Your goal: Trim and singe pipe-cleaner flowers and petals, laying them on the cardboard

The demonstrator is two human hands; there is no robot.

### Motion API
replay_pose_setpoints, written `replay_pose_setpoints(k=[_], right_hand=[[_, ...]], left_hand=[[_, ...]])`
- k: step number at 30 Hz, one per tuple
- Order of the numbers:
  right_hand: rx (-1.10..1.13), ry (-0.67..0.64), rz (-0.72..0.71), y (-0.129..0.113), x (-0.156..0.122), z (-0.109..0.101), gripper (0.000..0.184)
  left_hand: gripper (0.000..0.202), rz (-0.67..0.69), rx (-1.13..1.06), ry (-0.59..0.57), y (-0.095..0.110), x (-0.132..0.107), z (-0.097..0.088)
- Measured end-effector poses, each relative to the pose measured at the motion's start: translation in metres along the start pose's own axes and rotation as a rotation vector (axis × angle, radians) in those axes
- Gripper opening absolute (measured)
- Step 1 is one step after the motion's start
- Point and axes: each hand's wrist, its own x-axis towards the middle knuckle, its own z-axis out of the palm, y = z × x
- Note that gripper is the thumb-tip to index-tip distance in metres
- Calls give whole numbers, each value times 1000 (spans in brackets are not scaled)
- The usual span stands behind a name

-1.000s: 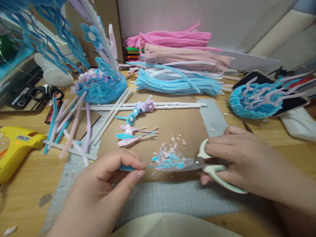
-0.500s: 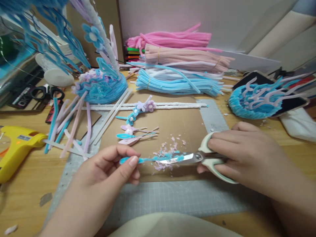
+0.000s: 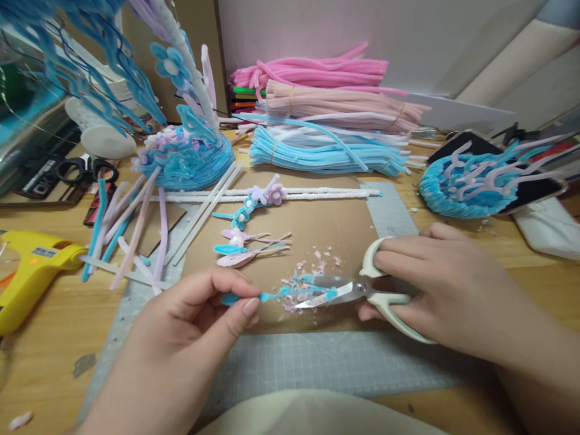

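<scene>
Head view, clock centred on left fingertips. Left hand [image 3: 194, 338]: thumb and index pinched tight on 1 blue chenille stem [image 3: 284, 292]; fuller end at 9 o'clock of the pinch, thin ragged tail at 3. Right hand [image 3: 435, 290], at 3: fingers curled through handles of 1 pair of scissors [image 3: 361, 287], blades part open at the tail; can't tell if touching. Fuzz clippings [image 3: 302, 267] at 2-3, uncountable. 3 leaf pieces [image 3: 235, 249], 1 flower sprig [image 3: 247, 206] at 12. 4 chenille bundles [image 3: 317, 151] at 1. 1 glue gun [image 3: 38, 266] at 9.

Left grip [image 3: 202, 323] in a fingertip pinch, right grip [image 3: 437, 284] curled, both angled inward
</scene>
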Motion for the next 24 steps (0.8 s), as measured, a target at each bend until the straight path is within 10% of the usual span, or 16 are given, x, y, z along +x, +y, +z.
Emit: replay_pose_setpoints(k=[24], right_hand=[[-45, 55, -31, 1, 1, 2, 39]], left_hand=[[8, -195, -272, -150, -2, 7, -2]])
